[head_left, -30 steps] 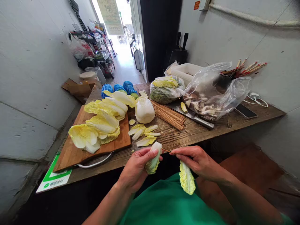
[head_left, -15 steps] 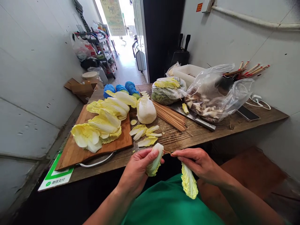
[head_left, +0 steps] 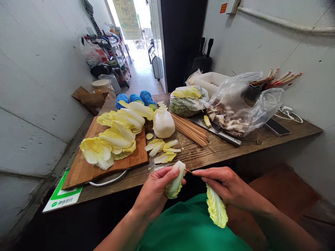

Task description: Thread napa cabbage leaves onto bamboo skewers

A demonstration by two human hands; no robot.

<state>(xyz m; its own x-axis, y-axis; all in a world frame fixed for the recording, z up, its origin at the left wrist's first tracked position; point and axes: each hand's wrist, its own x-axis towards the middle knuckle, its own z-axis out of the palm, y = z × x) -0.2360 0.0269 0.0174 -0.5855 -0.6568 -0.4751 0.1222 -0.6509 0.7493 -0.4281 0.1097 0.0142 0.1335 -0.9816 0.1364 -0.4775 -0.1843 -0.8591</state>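
Observation:
My left hand (head_left: pixel 157 186) is closed around a small napa cabbage leaf (head_left: pixel 176 182), its white stem end upward. My right hand (head_left: pixel 225 181) pinches a thin bamboo skewer (head_left: pixel 189 171), whose end meets the side of that leaf's stem; how deep it goes I cannot tell. Another yellow-green cabbage leaf (head_left: pixel 216 207) hangs below my right hand; its upper end is hidden by the fingers. Just beyond my hands, several small cabbage leaves (head_left: pixel 165 158) lie on the wooden table (head_left: pixel 225 155).
Large cabbage leaves (head_left: pixel 117 137) cover much of a cutting board (head_left: pixel 78 170) at left. Behind stand a cabbage head (head_left: pixel 163 123), a bundle of skewers (head_left: pixel 190 130) and a cleaver (head_left: pixel 229 138). A bag of mushrooms (head_left: pixel 230 120) and a phone (head_left: pixel 277 127) lie at right.
Both hands have shifted slightly right and down with the leaves. The right hand has moved a little more, so the hanging leaf sits lower and further right.

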